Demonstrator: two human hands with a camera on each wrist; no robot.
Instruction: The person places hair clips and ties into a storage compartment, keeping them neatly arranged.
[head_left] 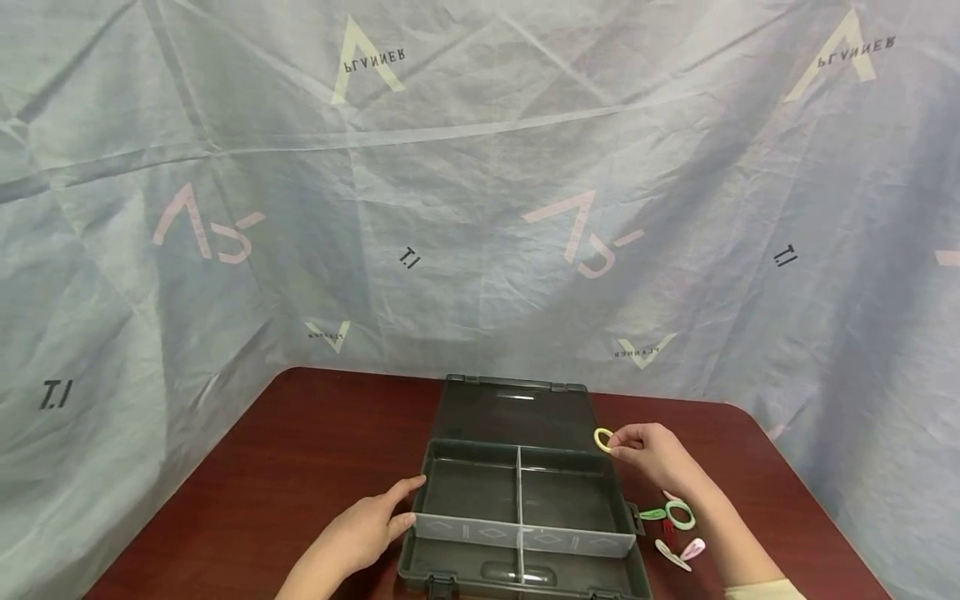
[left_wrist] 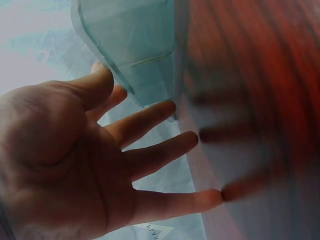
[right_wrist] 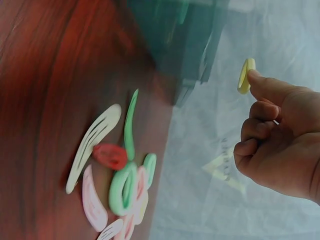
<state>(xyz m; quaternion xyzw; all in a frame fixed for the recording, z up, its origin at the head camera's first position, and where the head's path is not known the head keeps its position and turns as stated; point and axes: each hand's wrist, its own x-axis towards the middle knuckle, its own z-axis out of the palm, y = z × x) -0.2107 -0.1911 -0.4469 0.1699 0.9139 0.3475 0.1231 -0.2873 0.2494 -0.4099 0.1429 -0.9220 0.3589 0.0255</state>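
A dark translucent divided box (head_left: 577, 546) lies with its lid folded back on the table. My right hand (head_left: 651, 450) pinches a yellow hair tie (head_left: 602, 440) between thumb and forefinger, raised beside the box's far right corner; the right wrist view shows the same yellow ring (right_wrist: 246, 76) at the fingertips. My left hand (head_left: 363, 529) rests against the box's left wall, its fingers extended. Spread fingers of that left hand (left_wrist: 100, 145) reach down to the tabletop in the left wrist view. Right of the box lie a green hair tie (head_left: 680, 515) and several snap hair clips (right_wrist: 94, 148).
The dark red table (head_left: 225, 500) spreads out on both sides of the box. A grey printed cloth (head_left: 480, 208) hangs behind the table's far edge. The box's latch (head_left: 441, 586) sticks out at its front, and the lid (head_left: 517, 414) lies behind it.
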